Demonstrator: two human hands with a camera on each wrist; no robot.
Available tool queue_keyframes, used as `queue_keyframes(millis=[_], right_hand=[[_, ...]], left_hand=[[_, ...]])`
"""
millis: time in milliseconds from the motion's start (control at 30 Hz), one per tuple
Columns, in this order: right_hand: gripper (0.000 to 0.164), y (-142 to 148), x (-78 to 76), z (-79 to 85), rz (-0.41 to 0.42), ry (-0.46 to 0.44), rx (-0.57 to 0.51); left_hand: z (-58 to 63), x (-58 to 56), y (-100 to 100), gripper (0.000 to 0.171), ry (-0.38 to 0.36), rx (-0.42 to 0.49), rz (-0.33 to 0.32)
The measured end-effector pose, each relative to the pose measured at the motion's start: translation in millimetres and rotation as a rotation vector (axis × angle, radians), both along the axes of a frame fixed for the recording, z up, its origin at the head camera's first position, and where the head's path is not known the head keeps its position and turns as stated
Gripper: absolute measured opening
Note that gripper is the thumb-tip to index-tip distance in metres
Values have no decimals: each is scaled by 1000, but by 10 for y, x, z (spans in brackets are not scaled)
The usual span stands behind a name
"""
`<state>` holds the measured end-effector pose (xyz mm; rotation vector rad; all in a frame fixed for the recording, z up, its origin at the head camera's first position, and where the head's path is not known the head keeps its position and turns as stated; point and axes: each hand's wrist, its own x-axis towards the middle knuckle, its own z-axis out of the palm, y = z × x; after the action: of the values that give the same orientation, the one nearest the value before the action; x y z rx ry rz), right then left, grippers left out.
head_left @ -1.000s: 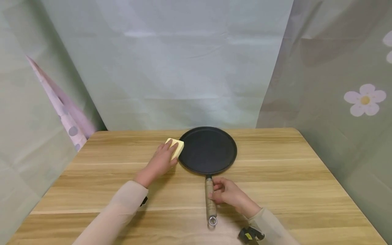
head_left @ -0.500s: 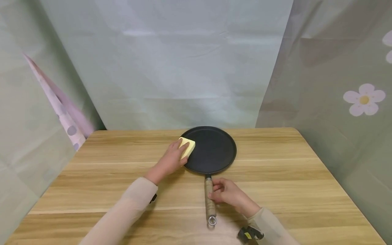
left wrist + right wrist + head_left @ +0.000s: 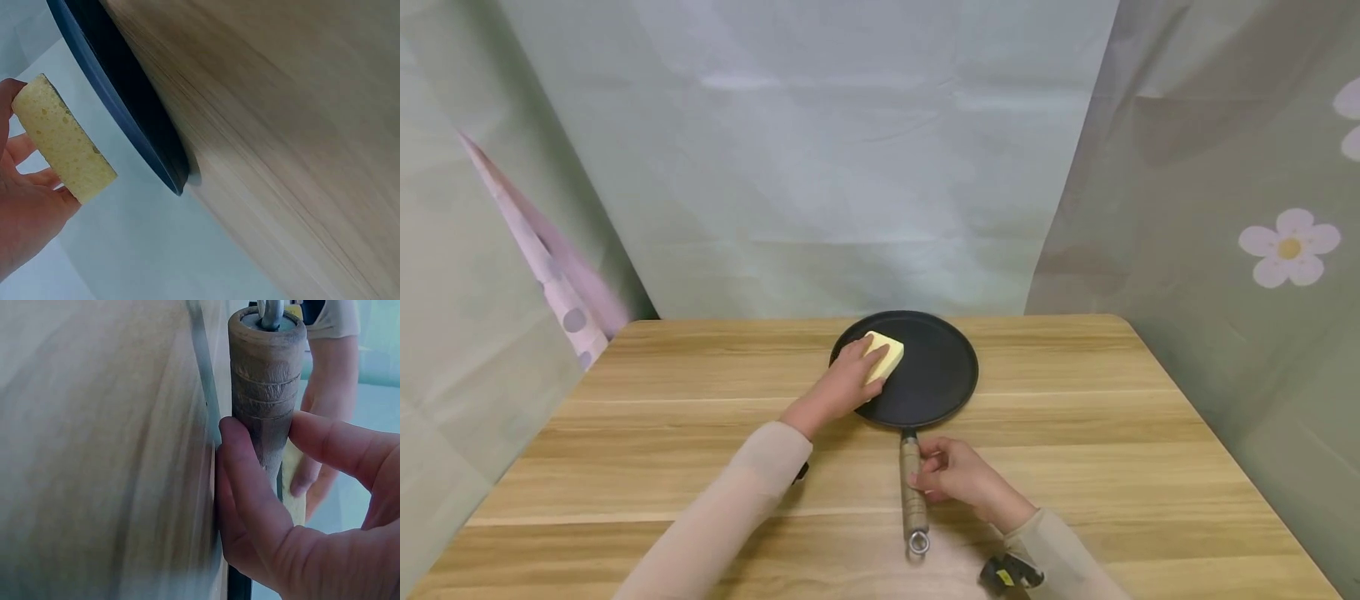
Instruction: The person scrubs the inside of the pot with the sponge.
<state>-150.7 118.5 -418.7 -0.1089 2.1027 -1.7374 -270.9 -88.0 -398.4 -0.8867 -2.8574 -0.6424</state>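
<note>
Left hand (image 3: 847, 379) gripping sponge (image 3: 62, 140), left-wrist view revealing gap above pan (image 3: 934, 367)

Pan (image 3: 928, 375) on table (image 3: 1060, 450), handle (image 3: 913, 508) in front, 1 sponge (image 3: 891, 357) above the pan's left side, curtain (image 3: 850, 167) behind.

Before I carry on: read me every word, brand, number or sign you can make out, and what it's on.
No readable text anywhere.
Yellow patch on the black device by the right wrist: too small to tell whether anything is printed.
Sponge, pan, handle: no lettering visible.
Backdrop: flower print, no words visible.
</note>
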Motion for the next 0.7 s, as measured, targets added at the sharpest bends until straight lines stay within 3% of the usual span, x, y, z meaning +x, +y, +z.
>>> queue_keyframes(millis=[467,700], right_hand=[[49,8,-16,-21,-13,-48,-11],[49,25,-37,-19,-5,-68,-43]], left_hand=[[-137,-116,175,55,-150,-39,-136],[-199,-148,190,55,-142,-69,-175]])
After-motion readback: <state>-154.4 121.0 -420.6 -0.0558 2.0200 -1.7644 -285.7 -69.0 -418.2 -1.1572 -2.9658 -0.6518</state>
